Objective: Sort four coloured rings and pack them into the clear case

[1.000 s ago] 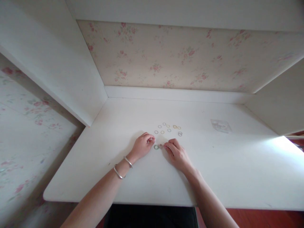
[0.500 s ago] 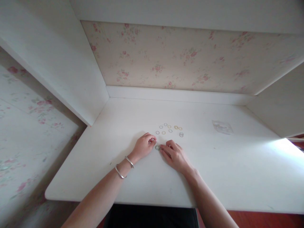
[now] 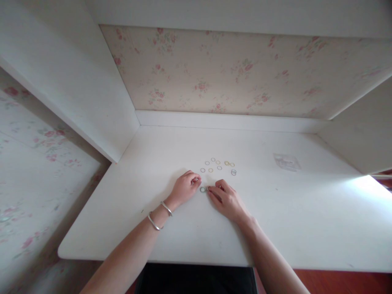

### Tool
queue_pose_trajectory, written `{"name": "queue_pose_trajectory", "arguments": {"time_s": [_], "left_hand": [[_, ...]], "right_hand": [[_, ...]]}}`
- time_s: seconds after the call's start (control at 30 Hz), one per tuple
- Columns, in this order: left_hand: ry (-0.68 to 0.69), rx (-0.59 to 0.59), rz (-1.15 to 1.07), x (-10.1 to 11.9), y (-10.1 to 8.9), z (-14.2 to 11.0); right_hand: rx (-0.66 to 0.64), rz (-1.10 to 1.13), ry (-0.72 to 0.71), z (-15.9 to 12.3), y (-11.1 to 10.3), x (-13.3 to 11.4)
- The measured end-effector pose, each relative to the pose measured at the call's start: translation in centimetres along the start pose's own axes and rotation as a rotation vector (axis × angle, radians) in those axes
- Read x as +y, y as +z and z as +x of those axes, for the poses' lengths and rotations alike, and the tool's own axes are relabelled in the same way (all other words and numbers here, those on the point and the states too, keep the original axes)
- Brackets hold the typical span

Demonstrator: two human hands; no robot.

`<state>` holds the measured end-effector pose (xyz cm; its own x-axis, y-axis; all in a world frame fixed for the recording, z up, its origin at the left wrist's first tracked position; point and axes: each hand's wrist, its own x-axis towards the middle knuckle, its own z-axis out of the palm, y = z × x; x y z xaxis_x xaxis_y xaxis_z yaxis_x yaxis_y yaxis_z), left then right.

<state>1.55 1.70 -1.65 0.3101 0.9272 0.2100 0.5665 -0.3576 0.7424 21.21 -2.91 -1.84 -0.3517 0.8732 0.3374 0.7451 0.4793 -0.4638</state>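
Observation:
Several small metal rings (image 3: 218, 165), gold and silver, lie scattered on a white desk (image 3: 171, 228). One greenish ring (image 3: 202, 189) lies between my two hands. My left hand (image 3: 183, 189), with two silver bangles on the wrist, rests curled on the desk, its fingertips pinched on a small ring. My right hand (image 3: 225, 199) lies beside it, fingertips pressed together on the desk at another small ring right of the greenish one.
A small clear plastic bag (image 3: 285, 161) lies on the desk at the right. White cabinet panels flank the desk left and right, with flowered wallpaper (image 3: 214, 69) behind. The desk's front edge runs just below my forearms.
My right hand has slid a little left, pushing its ring up against the greenish ring. The left hand has stayed put.

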Motion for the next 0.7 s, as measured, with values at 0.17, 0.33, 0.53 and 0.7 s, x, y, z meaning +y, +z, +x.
{"name": "queue_pose_trajectory", "arguments": {"time_s": [0.17,0.33,0.53,0.7], "left_hand": [[0.001,0.000,-0.005,0.2,0.0,0.0],[-0.002,0.004,-0.009,0.1,0.0,0.0],[-0.022,0.004,-0.049,0.0,-0.2,0.2],[-0.030,0.012,-0.097,-0.2,-0.1,0.3]], "right_hand": [[-0.017,-0.017,-0.007,0.0,0.0,0.0],[0.022,0.057,0.039,-0.2,-0.1,0.0],[0.191,0.141,0.236,-0.4,-0.5,0.6],[0.309,0.133,0.450,-0.8,-1.2,2.8]]}}
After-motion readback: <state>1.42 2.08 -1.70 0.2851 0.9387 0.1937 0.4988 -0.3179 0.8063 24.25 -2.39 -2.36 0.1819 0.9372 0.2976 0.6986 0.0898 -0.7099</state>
